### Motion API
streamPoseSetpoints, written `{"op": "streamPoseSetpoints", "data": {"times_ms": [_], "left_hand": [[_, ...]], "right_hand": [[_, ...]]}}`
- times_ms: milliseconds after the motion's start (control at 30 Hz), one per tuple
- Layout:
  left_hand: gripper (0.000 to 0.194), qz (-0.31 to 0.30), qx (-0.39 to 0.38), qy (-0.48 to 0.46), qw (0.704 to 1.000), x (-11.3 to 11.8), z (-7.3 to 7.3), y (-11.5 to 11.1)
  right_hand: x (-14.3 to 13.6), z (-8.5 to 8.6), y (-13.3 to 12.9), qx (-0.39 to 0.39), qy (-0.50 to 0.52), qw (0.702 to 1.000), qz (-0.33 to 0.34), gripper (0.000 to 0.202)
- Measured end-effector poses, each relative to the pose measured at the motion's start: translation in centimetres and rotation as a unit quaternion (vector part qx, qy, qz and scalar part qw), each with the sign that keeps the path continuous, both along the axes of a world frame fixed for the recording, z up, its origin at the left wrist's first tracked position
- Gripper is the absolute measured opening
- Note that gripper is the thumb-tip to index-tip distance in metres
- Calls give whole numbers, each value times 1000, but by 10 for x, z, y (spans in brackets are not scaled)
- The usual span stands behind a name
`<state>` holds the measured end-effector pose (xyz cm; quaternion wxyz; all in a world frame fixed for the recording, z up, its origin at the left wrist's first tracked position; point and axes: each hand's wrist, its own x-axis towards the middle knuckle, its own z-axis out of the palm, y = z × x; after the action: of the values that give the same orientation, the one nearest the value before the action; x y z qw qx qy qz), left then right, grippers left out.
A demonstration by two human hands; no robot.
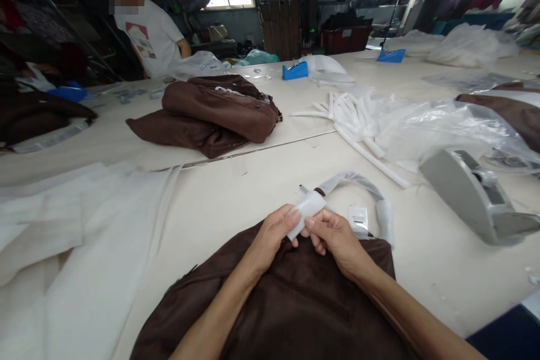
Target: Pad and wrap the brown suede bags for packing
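Note:
A dark brown bag (312, 304) lies in front of me, its handle (352, 177) arching away over the table and wrapped in whitish film. Near the handle's left end, my left hand (276, 230) pinches a white foam sheet (310, 208) between thumb and fingers. My right hand (335, 236) grips the lower right edge of that same sheet, thumb on top. The sheet sits around the handle's base, which is mostly hidden beneath it. Inside the handle's arch rests a small white tag (358, 218) in clear plastic. The handle's right end also carries a white wrap.
Another brown bag (219, 112) lies across the table. White foam tubes (354, 118) and clear plastic bags (447, 124) are heaped at right, near a grey tape dispenser (476, 197). White sheets (84, 247) cover the left side. A person (147, 39) stands beyond the table.

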<state>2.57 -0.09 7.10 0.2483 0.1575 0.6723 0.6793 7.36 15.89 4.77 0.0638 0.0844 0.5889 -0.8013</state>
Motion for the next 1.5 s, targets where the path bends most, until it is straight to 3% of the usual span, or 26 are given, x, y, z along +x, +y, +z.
{"op": "streamPoseSetpoints", "data": {"times_ms": [200,467,733,1000,1133,1233,1367,1433,1500], "left_hand": [[37,55,-7,-26,998,2,3,2],[34,32,55,-73,995,2,5,-1],[38,-15,36,-85,996,-5,5,-1],[69,-50,-4,-122,991,-4,5,1],[74,-106,-27,-102,989,-5,3,4],[66,-96,-33,-84,991,-6,2,7],[43,-47,-48,-59,996,-5,5,6],[42,-5,-50,-54,997,-5,8,4],[43,33,-42,-50,997,-8,11,3]], "right_hand": [[4,2,6,-2,21,999,41,36],[-16,-5,-10,-10,57,998,39,29],[-17,-3,-13,8,70,998,1,23],[-21,-3,-14,-9,37,998,-49,29],[-34,-6,-12,-75,-22,990,-116,45],[-38,-4,-8,-119,-70,980,-145,46],[-2,12,16,-59,-41,991,-115,37],[35,21,39,47,-29,993,-102,35],[76,23,64,186,-53,976,-98,41]]}}
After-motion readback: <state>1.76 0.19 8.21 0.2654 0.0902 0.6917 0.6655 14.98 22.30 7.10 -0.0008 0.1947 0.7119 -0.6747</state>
